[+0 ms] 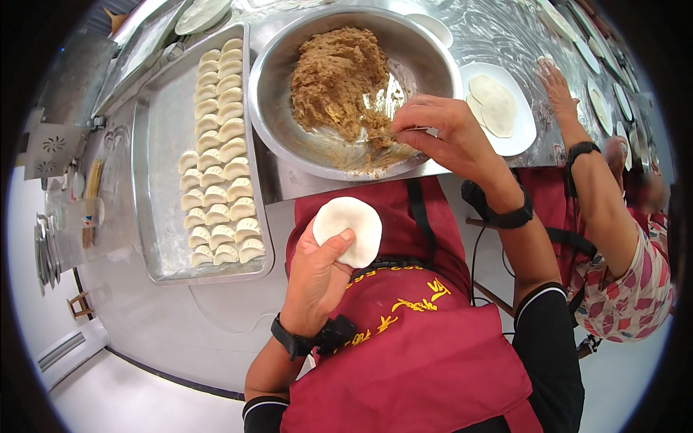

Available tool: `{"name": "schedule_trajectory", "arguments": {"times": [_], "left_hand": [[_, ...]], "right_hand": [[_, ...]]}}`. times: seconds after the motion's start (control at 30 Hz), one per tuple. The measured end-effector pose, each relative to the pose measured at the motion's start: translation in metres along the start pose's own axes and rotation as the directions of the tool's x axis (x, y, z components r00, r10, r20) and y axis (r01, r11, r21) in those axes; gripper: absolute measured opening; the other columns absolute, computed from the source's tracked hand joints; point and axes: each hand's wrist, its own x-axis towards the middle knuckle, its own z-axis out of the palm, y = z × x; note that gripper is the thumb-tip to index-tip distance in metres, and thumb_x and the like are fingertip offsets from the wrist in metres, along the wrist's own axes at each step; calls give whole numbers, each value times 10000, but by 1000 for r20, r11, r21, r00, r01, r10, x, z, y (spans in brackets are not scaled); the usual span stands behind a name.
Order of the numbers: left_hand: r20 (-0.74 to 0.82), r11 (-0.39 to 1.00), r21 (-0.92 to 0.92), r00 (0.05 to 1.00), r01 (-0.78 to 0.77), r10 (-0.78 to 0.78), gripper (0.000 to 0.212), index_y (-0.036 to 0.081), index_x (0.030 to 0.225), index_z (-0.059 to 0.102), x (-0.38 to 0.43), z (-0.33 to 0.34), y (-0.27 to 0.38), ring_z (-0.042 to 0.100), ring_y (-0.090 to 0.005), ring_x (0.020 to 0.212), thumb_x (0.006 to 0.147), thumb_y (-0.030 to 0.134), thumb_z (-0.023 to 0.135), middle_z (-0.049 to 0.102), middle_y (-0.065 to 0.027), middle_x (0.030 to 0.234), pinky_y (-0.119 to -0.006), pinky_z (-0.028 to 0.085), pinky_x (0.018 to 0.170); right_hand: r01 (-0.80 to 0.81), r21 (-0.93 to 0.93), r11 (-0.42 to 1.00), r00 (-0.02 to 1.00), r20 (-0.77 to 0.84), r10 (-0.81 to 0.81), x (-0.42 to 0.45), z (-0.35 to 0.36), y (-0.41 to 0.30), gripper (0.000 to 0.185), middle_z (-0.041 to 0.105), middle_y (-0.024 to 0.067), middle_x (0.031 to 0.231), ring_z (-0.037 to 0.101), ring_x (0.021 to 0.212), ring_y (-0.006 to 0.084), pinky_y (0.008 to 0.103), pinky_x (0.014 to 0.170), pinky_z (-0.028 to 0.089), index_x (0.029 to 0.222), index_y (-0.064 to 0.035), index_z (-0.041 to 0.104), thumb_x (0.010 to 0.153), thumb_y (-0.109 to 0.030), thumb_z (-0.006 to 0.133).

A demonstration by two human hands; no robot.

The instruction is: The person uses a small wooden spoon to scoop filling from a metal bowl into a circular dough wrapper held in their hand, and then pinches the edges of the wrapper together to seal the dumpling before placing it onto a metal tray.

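In my left hand [319, 270] lies a round dumpling wrapper [363, 238], pinned by the thumb near its middle, above my lap. My right hand [446, 132] grips a thin utensil [417, 129], mostly hidden by the fingers, over the near right rim of a large steel bowl [276, 140]. Its tip meets the brown minced filling [341, 81], heaped toward the bowl's far left side with a small clump at the lower right. Right of the bowl, a white plate [517, 143] carries several flat wrappers [495, 111].
A metal tray [162, 146] with rows of pleated dumplings [219, 214] stands left of the bowl. A co-worker's hand [557, 89] rests on the floury steel table [487, 32] at right, their arm close to mine. More plates [599, 105] line the far right.
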Motion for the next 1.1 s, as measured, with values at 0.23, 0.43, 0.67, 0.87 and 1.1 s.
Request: {"name": "schedule_trajectory", "arguments": {"times": [0.23, 0.43, 0.67, 0.87, 1.1], "left_hand": [[12, 995, -102, 1000, 23, -22, 272, 11, 1049, 437, 6, -10, -3, 529, -205, 922, 778, 2, 460, 525, -98, 998, -354, 448, 796], [-8, 995, -103, 1000, 6, -7, 266, 20, 1066, 428, 9, -14, -2, 517, -205, 946, 807, 71, 463, 518, -91, 1024, -358, 438, 810], [18, 989, -144, 1000, -17, 20, 289, 28, 1083, 424, 15, -17, -1, 491, -213, 988, 844, 190, 438, 511, -77, 1054, -370, 413, 833], [-15, 991, -130, 1000, -15, 13, 292, 29, 1091, 421, 18, -15, -1, 486, -207, 1001, 845, 185, 433, 505, -75, 1071, -366, 405, 843], [-63, 990, -138, 998, -29, 21, 301, 28, 1110, 410, 19, -16, 1, 481, -210, 1012, 848, 176, 419, 499, -79, 1088, -364, 401, 851]], "right_hand": [[-122, 128, 984, 986, -95, 134, 4, -6, -3, 114, 573, 70, 737, 558, 669, 158, 239, 603, 438, 798, -9, 569, 689, 28, 570], [-223, 151, 963, 972, -35, 231, -2, -5, 5, 117, 583, 61, 757, 545, 700, 130, 232, 639, 431, 811, -1, 573, 707, 46, 550], [-200, 190, 961, 979, 71, 190, -7, -15, -3, 78, 581, 36, 722, 537, 677, 90, 210, 601, 426, 807, -1, 572, 732, 1, 554], [-334, 437, 835, 934, 34, 355, -18, -9, -10, 81, 573, 34, 722, 526, 664, 68, 191, 587, 426, 818, 3, 575, 757, -24, 528], [-217, 682, 698, 913, -111, 393, -23, -4, -12, 126, 592, 76, 752, 557, 653, 102, 204, 598, 455, 844, 28, 574, 769, -54, 516]]}}
